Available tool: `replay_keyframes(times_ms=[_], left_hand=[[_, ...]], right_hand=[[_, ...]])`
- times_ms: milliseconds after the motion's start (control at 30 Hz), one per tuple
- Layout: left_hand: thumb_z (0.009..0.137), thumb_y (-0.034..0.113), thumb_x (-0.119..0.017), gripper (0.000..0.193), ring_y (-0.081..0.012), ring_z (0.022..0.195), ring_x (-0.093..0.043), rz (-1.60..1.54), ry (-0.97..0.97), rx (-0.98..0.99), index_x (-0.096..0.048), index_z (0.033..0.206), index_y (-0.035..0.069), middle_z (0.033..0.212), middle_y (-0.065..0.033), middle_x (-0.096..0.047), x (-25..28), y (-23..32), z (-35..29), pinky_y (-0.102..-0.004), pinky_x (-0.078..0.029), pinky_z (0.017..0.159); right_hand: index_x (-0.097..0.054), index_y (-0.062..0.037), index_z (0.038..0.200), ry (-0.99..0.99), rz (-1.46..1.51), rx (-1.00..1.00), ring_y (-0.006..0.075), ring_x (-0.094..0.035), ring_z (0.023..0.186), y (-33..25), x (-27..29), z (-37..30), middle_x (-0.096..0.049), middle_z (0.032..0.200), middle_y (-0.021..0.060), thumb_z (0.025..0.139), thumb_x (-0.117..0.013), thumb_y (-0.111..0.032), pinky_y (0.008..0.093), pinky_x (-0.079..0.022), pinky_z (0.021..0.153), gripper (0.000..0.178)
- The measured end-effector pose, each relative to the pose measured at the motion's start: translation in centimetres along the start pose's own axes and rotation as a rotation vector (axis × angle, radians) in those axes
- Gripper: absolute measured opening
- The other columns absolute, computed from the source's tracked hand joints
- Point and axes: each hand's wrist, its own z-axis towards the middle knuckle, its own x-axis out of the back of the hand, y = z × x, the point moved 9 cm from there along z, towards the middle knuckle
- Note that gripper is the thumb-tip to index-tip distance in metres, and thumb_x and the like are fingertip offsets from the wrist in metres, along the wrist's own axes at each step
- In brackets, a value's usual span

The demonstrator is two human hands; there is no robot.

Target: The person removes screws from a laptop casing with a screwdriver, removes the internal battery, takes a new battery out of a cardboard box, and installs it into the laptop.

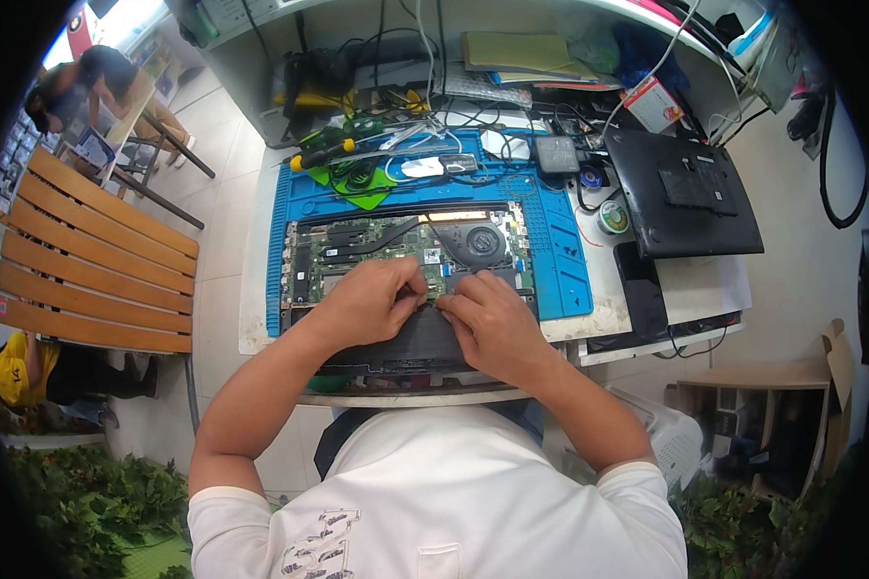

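An opened laptop [357,234] lies on a blue repair mat [565,285], its green circuit board and round black cooling fan [485,243] exposed. A flat black part [410,340] fills the side of the laptop nearest me. My left hand [375,297] is over the middle of the laptop, thumb and fingers pinched together at the board's near edge. Close beside it, my right hand [488,317] pinches at the same edge, fingers curled. Whatever sits between the fingertips of either hand is too small or hidden to make out.
Screwdrivers [323,154], cables and a green piece [367,188] crowd the mat's far end. A closed black laptop [690,198], a solder spool [612,217] and a dark phone [640,280] lie at right. A slatted wooden bench [97,256] stands left; other people are beyond.
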Motion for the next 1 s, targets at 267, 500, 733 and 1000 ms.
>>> replay_keyframes(times_ms=[267, 500, 733, 1000], left_hand=[[0.089, -0.006, -0.076, 0.017, -0.0331, 0.088, -0.077, 0.011, -0.066, 0.033, -0.065, 0.1, 0.001, 0.098, -0.0148, -0.078, -0.3, 0.7, 0.3, -0.0387, -0.058, 0.073], [0.092, -0.007, -0.075, 0.014, -0.0264, 0.087, -0.077, -0.115, -0.017, 0.009, -0.066, 0.1, 0.0, 0.097, -0.0127, -0.078, -0.3, 0.0, 0.1, -0.0357, -0.06, 0.079], [0.094, -0.004, -0.079, 0.017, -0.0145, 0.086, -0.074, -0.218, -0.017, 0.193, -0.069, 0.106, 0.0, 0.095, -0.0078, -0.079, 0.4, -1.2, -1.2, -0.0314, -0.059, 0.08], [0.093, -0.002, -0.078, 0.02, -0.0151, 0.071, -0.065, -0.233, 0.116, 0.145, -0.066, 0.107, 0.004, 0.087, -0.0059, -0.073, 0.9, 0.2, -1.6, -0.0345, -0.052, 0.068]], right_hand=[[-0.075, 0.0014, 0.107, -0.023, 0.013, -0.015, 0.0327, -0.062, 0.098, 0.2, -0.1, 0.0, -0.064, 0.101, 0.013, 0.09, -0.074, -0.002, 0.0442, -0.051, 0.087, 0.017], [-0.073, 0.0002, 0.106, 0.018, 0.107, -0.099, 0.0351, -0.061, 0.099, 0.9, 0.7, 0.2, -0.064, 0.102, 0.0144, 0.089, -0.077, -0.005, 0.0458, -0.053, 0.09, 0.019], [-0.075, -0.0028, 0.101, -0.055, 0.092, -0.033, 0.0355, -0.06, 0.099, 0.9, -0.4, 1.7, -0.063, 0.1, 0.0124, 0.087, -0.077, -0.002, 0.0464, -0.051, 0.089, 0.014], [-0.075, -0.0034, 0.097, -0.108, 0.129, -0.057, 0.0342, -0.059, 0.098, 1.2, -1.3, 2.8, -0.063, 0.098, 0.011, 0.086, -0.079, -0.005, 0.0467, -0.049, 0.091, 0.012]])
